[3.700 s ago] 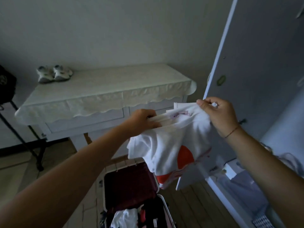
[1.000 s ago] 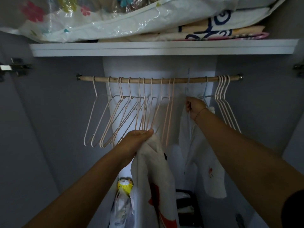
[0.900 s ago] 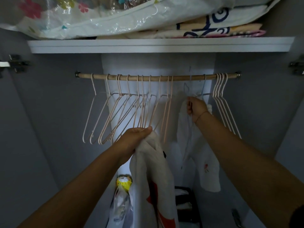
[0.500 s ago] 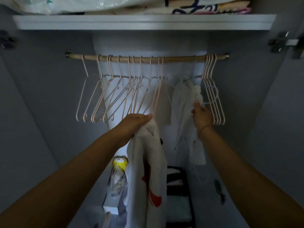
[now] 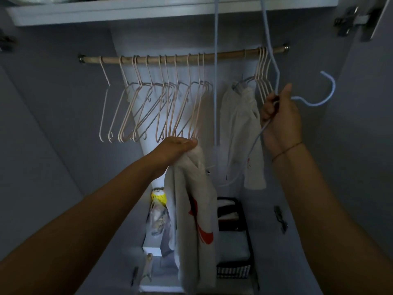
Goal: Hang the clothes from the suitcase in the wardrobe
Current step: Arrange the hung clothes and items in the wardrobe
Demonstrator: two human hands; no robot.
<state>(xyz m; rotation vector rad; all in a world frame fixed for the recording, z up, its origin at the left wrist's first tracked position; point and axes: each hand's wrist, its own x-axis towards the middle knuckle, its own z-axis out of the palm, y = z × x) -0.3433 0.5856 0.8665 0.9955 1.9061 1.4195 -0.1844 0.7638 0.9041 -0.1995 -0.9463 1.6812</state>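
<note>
Now off the rod [image 5: 182, 58]: blue hanger [image 5: 312, 102] gripped in right hand [image 5: 280, 116] at two o'clock, shirt [image 5: 191, 209] bunched in left fist [image 5: 176, 145], ready for threading.

A yellow-topped bag [image 5: 158, 201] sits beside a dark basket [image 5: 234, 271].

A white garment with a red print [image 5: 197, 211] hangs limp at the near centre, bunched at its top edge. A pale blue hanger [image 5: 309, 99] is off the rail [image 5: 229, 56], tilted, its hook pointing right. A second white garment [image 5: 240, 128] hangs on the wooden rail, between the pink hangers [image 5: 161, 103] at left and a few at right.
</note>
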